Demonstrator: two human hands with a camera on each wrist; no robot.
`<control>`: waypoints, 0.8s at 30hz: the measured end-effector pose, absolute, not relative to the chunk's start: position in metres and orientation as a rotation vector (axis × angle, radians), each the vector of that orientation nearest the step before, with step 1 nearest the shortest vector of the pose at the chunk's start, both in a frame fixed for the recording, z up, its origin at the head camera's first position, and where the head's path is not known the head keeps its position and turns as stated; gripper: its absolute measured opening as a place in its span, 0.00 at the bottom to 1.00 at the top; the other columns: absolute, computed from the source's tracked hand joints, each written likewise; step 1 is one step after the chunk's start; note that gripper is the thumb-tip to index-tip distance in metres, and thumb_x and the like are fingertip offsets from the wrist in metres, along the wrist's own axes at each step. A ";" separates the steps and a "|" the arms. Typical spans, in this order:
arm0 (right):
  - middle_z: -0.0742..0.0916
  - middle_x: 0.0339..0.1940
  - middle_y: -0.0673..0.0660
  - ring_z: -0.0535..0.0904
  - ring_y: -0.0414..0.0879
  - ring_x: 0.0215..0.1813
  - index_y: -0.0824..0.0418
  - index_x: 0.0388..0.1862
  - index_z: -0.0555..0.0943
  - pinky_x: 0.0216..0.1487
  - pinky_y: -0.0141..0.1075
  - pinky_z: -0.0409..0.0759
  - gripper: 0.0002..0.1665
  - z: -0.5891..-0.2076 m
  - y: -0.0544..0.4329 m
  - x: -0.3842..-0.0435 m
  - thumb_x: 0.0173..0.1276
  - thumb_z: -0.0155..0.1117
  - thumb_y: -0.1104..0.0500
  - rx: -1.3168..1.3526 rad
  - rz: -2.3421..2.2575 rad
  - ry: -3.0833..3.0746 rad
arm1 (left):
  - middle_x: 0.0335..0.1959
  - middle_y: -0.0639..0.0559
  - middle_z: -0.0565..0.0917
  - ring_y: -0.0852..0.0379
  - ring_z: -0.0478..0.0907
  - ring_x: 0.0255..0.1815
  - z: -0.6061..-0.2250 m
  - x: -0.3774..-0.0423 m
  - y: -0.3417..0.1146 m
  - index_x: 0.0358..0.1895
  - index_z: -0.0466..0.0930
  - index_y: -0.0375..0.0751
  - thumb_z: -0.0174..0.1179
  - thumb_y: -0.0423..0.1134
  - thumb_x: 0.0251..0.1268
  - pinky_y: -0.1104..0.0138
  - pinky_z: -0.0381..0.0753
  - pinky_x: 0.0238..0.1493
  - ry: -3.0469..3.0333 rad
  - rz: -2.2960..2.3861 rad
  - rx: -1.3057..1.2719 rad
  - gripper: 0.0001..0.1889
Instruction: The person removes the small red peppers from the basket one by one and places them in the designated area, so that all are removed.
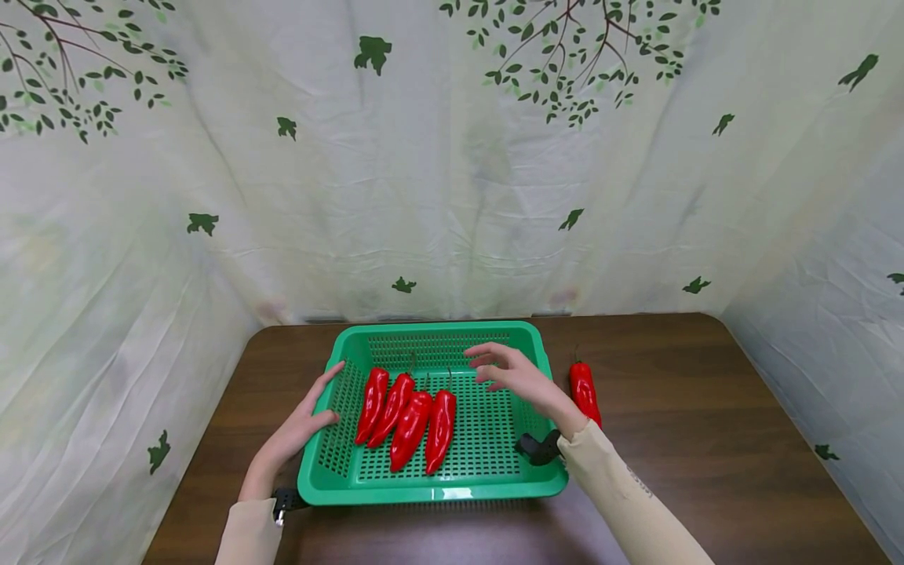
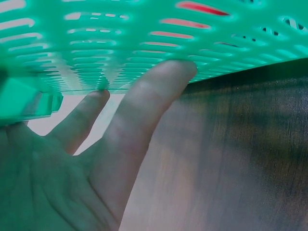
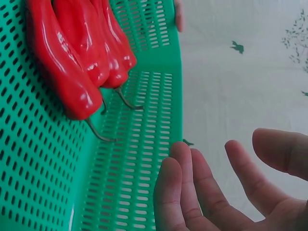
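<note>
Four red peppers [image 1: 412, 431] in green basket [image 1: 395, 495]; one pepper [image 1: 583, 388] still out, on table [image 1: 678, 392] to right | left grip [image 1: 298, 431] spread, touching basket | right grip [image 1: 521, 379] loosely parted, holding nothing

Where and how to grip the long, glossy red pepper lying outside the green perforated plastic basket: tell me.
Probably best pinched across the thick upper body of the long, glossy red pepper, just below its thin dark stem, coming from above and the right. The pepper lies flat, stem end farthest away; the green basket sits close on the left, brown wood-grain tabletop spreads to the right.
</note>
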State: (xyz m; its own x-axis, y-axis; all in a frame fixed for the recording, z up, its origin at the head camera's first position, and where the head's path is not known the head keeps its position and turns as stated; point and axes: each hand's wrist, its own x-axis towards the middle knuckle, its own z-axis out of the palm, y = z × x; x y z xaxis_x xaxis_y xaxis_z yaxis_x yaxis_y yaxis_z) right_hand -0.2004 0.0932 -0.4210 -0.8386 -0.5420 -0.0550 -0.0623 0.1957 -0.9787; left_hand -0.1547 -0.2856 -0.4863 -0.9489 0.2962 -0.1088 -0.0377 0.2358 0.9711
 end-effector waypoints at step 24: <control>0.79 0.54 0.64 0.79 0.55 0.47 0.68 0.63 0.70 0.50 0.52 0.77 0.22 -0.439 0.068 -0.202 0.73 0.50 0.62 -0.450 -1.646 2.080 | 0.74 0.37 0.45 0.27 0.59 0.64 -0.488 -0.154 -0.286 0.76 0.44 0.56 0.47 0.29 0.62 0.53 0.82 0.41 2.255 1.771 0.248 0.40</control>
State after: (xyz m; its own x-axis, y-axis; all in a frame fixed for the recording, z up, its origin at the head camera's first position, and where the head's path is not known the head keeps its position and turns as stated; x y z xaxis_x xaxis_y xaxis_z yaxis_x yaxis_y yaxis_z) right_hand -0.2017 0.0676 -0.4394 -0.8469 -0.5123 -0.1427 0.0211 0.2357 -0.9716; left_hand -0.1541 -0.2861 -0.4878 -0.9509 0.2929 -0.1002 -0.0279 0.2415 0.9700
